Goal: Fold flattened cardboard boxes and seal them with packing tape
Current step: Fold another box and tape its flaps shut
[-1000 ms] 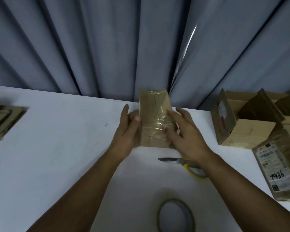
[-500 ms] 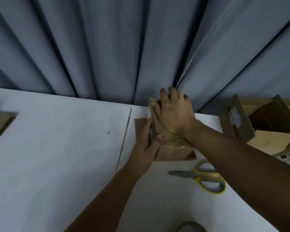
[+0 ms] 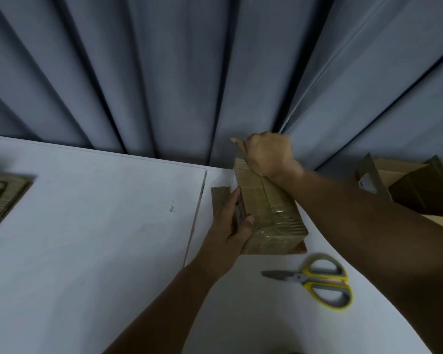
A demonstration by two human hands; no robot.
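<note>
- yellow-handled scissors [image 3: 317,279] lie nearest on the white tabletop [image 3: 87,251], around 5 o'clock from the box, close but not touching it, blades pointing to 9 o'clock
- left hand [image 3: 228,228] is at the box's 8 o'clock corner. The grip is pretty much open: fingers straight and flat along the left side, thumb resting over the top edge
- the cardboard box [image 3: 269,218] sits on the tabletop between both hands, long axis running 6 to 12, shiny tape across the near end
- right hand [image 3: 266,155] is at the 12 o'clock end, its grip closed right down, fingers curled over the far edge
- further out, a stack of flattened cardboard [image 3: 3,198] at 9 o'clock and open boxes [image 3: 420,187] at 3 o'clock, both well apart from it
- grey curtain [image 3: 164,72] behind everything
</note>
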